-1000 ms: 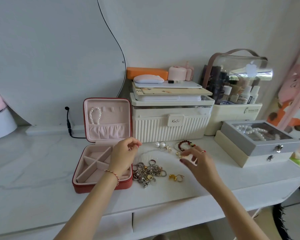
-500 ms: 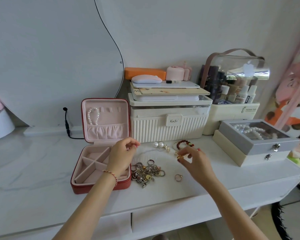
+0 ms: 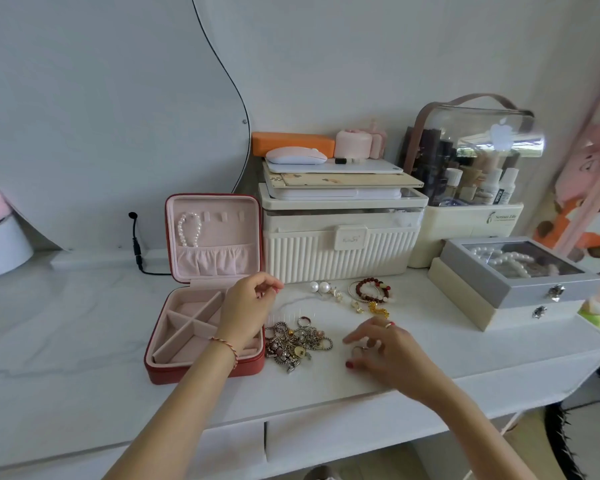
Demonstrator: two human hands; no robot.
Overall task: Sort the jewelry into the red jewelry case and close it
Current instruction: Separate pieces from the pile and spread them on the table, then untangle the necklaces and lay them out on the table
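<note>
Between the open red jewelry case (image 3: 201, 341) and a grey pearl box (image 3: 520, 271), her left hand (image 3: 246, 306) hovers loosely curled, holding nothing, while the right hand's (image 3: 385, 348) grip pinches a ring (image 3: 359, 348) beside the tangled jewelry heap (image 3: 297, 342).

Your white marble-look table (image 3: 66, 327) carries: open red jewelry case (image 3: 201, 370) center-left, loose jewelry pile (image 3: 297, 342) beside it, ribbed cream box (image 3: 340, 254) behind, grey box stack (image 3: 506, 296) right.

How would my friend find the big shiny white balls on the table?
Start at the ribbed cream box in the middle of the white table. Just in front of it, right of the open red case, lie two pearl earrings side by side. They are the only big plain white balls there; the bracelet next to them has dark red beads.
</note>
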